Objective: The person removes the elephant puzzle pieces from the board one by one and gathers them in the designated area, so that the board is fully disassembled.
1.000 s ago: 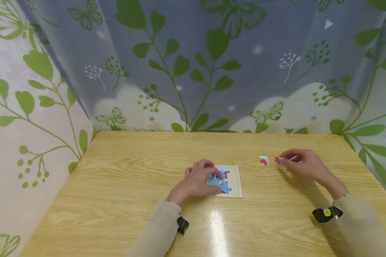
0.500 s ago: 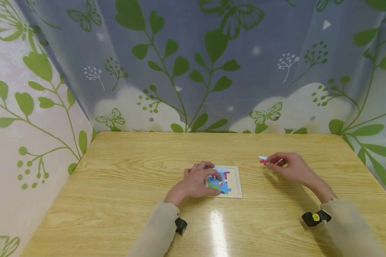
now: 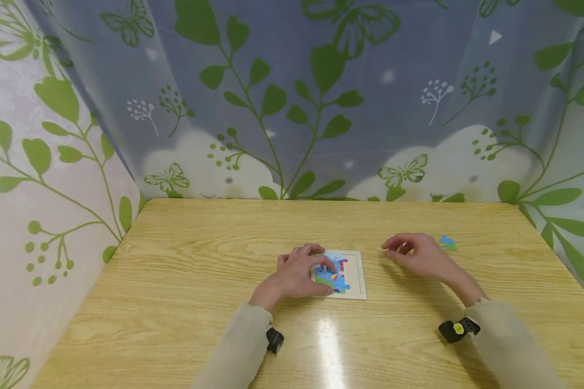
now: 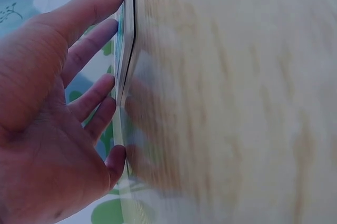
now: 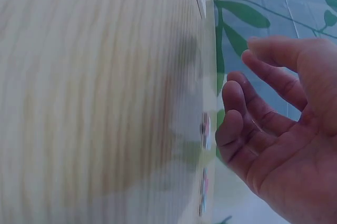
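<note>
A square puzzle board (image 3: pixel 356 270) lies on the table with blue, green and red pieces (image 3: pixel 338 278) over its left part. Its right part shows bare cream backing. My left hand (image 3: pixel 299 274) rests over the board's left side, index finger and thumb touching it, fingers spread. The left wrist view shows the board edge-on (image 4: pixel 129 29) beside those fingertips. To the right of the board hovers my right hand (image 3: pixel 418 258), fingers loosely curled, with nothing visible between thumb and index. A blue and green puzzle piece (image 3: pixel 446 242) lies just beyond it. Two pieces, one nearer (image 5: pixel 205 130), appear edge-on in the right wrist view.
The wooden table (image 3: pixel 199 243) extends around the board. At its back stands a curtain (image 3: pixel 292 108) printed with leaves and butterflies. A black strap camera (image 3: pixel 459 328) sits on my right wrist, and another (image 3: pixel 274 339) on my left.
My right hand has moved left from beside the pieces, uncovering the blue and green one and covering most of the red and white one. My left hand stays on the board.
</note>
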`<act>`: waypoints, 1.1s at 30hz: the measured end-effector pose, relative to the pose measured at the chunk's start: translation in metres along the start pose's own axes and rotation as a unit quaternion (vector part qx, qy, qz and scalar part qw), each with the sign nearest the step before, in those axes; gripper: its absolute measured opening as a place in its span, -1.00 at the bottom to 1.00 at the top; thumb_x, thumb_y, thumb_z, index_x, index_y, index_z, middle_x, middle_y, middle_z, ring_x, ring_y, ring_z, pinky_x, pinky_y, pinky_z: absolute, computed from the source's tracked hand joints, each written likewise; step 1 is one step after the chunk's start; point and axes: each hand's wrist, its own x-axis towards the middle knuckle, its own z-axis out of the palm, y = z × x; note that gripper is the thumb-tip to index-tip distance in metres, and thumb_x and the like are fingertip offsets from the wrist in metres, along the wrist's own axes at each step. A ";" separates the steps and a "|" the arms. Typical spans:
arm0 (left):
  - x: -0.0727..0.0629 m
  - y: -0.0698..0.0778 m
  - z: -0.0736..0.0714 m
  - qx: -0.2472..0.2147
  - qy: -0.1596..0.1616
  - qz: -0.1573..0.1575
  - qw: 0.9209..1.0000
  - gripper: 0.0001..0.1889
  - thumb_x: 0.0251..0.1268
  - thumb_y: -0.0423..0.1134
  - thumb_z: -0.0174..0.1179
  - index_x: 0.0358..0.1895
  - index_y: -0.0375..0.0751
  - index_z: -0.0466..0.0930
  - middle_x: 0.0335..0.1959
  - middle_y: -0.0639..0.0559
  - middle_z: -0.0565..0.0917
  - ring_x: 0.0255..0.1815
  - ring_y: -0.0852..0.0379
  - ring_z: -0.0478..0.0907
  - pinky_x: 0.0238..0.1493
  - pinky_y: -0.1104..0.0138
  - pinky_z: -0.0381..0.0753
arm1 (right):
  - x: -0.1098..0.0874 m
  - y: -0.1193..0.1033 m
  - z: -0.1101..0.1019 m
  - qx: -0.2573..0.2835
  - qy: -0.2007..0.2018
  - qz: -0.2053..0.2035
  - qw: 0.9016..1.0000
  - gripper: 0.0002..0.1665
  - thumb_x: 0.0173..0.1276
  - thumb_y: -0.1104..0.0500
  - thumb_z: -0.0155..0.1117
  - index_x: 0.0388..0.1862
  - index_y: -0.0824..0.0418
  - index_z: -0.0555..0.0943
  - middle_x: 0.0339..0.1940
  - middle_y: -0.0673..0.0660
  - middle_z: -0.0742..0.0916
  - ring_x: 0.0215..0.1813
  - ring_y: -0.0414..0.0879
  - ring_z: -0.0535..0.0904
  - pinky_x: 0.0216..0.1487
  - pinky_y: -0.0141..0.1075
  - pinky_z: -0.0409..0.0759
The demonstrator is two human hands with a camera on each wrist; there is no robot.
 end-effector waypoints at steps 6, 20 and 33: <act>0.001 0.001 0.001 -0.011 0.006 0.000 1.000 -0.70 0.24 0.05 0.40 0.03 0.27 0.65 0.53 0.10 0.29 0.51 -0.17 0.19 0.31 -0.22 0.07 | 0.006 -0.008 0.008 0.017 -0.017 -0.002 1.000 -0.81 0.46 0.15 0.31 -0.04 0.18 0.73 -0.21 0.10 0.77 -0.28 -0.13 0.60 -0.38 -0.34 0.54; 0.003 0.003 -0.001 -0.004 0.001 -0.018 1.000 -0.71 0.21 0.07 0.42 -0.01 0.31 0.66 0.52 0.15 0.30 0.52 -0.15 0.17 0.33 -0.22 0.08 | 0.020 -0.027 0.028 0.025 -0.038 -0.025 0.999 -0.84 0.45 0.13 0.33 -0.08 0.13 0.74 -0.23 0.06 0.76 -0.29 -0.14 0.59 -0.31 -0.33 0.56; 0.003 0.003 -0.001 -0.001 -0.001 -0.020 1.000 -0.70 0.21 0.08 0.42 -0.01 0.29 0.66 0.51 0.14 0.29 0.52 -0.16 0.17 0.31 -0.23 0.08 | 0.030 -0.035 0.043 0.016 -0.057 -0.040 0.997 -0.86 0.40 0.13 0.38 -0.13 0.12 0.76 -0.33 -0.01 0.74 -0.40 -0.21 0.56 -0.35 -0.37 0.52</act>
